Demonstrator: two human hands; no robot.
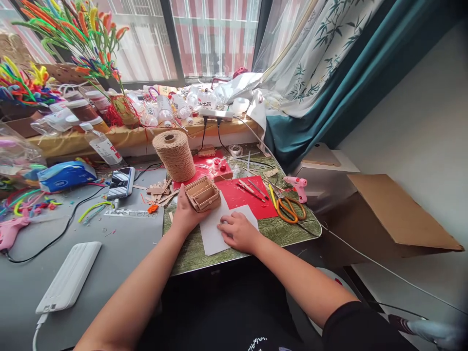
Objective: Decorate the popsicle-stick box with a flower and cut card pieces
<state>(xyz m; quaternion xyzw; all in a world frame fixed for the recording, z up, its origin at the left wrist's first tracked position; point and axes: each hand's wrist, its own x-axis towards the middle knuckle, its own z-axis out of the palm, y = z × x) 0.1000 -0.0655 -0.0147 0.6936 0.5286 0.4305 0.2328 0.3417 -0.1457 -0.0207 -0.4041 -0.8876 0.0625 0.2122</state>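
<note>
My left hand [187, 213] grips a small box built of wooden sticks [202, 193] and holds it tilted just above the table. My right hand [239, 231] lies on a white sheet of paper [215, 235] with its fingers curled and pressed down on it. The paper lies on a green cutting mat [285, 229], partly over a red sheet [244, 201]. A big spool of jute twine [174, 155] stands upright just behind the box.
Orange-handled scissors [290, 208] and a pink glue gun [298, 187] lie right of the red sheet, with thin tools [252, 189] on it. Loose wooden sticks [160, 191], a phone [122, 182] and a white power bank [69, 277] sit to the left. A cardboard box [395, 218] stands at the right.
</note>
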